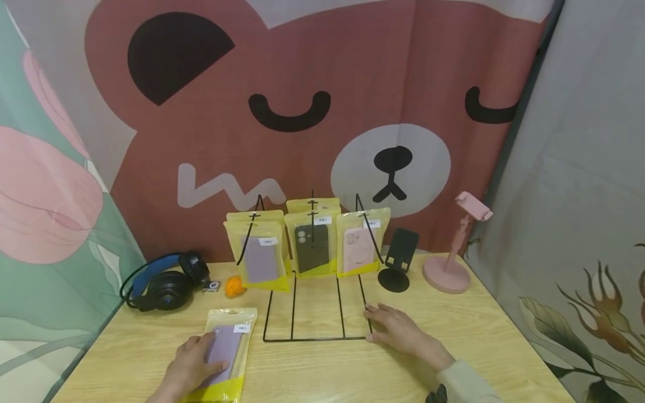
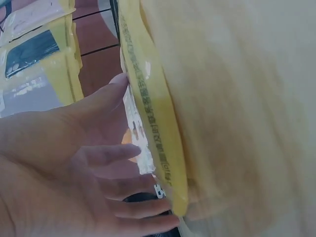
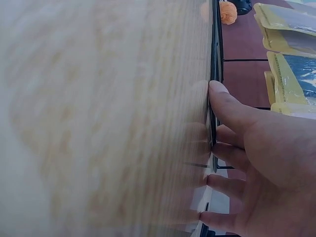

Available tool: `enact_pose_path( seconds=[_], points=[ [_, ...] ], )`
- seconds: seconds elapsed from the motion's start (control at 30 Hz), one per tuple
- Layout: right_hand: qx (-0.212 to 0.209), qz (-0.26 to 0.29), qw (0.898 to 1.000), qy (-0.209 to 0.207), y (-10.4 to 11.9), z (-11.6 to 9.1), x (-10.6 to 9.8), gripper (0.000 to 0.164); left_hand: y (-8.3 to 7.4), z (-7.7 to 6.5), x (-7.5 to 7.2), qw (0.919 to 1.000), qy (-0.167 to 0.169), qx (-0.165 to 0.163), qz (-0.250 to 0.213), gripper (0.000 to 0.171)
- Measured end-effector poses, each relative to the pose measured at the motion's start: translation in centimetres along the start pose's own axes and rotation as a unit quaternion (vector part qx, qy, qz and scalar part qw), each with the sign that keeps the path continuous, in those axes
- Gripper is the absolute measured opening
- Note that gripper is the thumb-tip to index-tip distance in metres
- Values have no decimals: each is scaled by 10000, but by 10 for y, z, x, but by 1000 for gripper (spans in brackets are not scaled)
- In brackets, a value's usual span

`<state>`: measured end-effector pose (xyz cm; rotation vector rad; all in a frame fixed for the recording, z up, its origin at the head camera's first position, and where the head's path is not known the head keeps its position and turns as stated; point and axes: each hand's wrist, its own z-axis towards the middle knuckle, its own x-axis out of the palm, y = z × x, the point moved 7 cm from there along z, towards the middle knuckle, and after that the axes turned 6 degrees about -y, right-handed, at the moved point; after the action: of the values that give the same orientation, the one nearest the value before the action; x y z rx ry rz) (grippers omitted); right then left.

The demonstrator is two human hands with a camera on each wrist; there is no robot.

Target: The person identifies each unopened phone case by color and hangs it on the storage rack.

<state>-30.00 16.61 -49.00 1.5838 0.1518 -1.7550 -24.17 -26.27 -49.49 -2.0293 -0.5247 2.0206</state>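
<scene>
A purple phone case in a clear and yellow zip bag [image 1: 225, 352] lies flat on the table at the front left. My left hand [image 1: 188, 364] rests on it, fingers extended over the bag and thumb reaching across the case; in the left wrist view the fingertips touch its face. A black wire display rack [image 1: 317, 339] stands in the middle, bagged phone cases hanging from its prongs: purple [image 1: 260, 260] on the left, black [image 1: 312, 246] in the centre, pink [image 1: 359, 246] on the right. My right hand [image 1: 398, 330] lies with extended fingers at the rack base's right side.
Headphones [image 1: 168, 282], a small square gadget [image 1: 211, 286] and an orange ball-like item [image 1: 234, 286] sit at the left. A black phone stand [image 1: 398, 257] and a pink phone stand [image 1: 448, 273] stand at the back right. Printed curtains hang behind the wooden table [image 1: 322, 372].
</scene>
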Motion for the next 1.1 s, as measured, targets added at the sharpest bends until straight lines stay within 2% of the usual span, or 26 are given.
enact_pose_path(
  seconds=[0.23, 0.33, 0.47, 0.6, 0.7, 0.83, 0.93, 1.03, 1.1],
  points=[
    [19, -6, 10000, 37, 0, -1, 1, 62, -3, 2, 1, 9994, -2, -169, -310, 74],
    [-4, -31, 10000, 20, 0, 0, 1, 62, -4, 4, -2, 9986, -86, -96, -508, 69],
    [-42, -61, 10000, -37, 1, 1, 0, 61, -2, 7, -8, 9965, -158, 196, -798, 71],
    [-75, -38, 10000, -52, 1, 1, -1, 61, 7, 9, -13, 9890, -34, 444, -1412, 61],
    [-68, 9, 10000, -31, 2, 0, 0, 61, 16, 10, -15, 9775, 256, 269, -2077, 49],
    [-44, 76, 10000, -2, 1, -1, 1, 61, 22, 7, -23, 9678, 479, -12, -2469, 44],
    [-5, 108, 9999, 17, 1, -1, 2, 61, 18, 0, -37, 9650, 481, 220, -2568, 46],
    [35, 107, 9999, 42, 0, 0, 1, 62, 10, -8, -54, 9619, 333, 810, -2591, 45],
    [44, 98, 9999, 53, 0, 0, 1, 62, 5, -14, -64, 9600, 207, 1052, -2586, 42]
  ],
)
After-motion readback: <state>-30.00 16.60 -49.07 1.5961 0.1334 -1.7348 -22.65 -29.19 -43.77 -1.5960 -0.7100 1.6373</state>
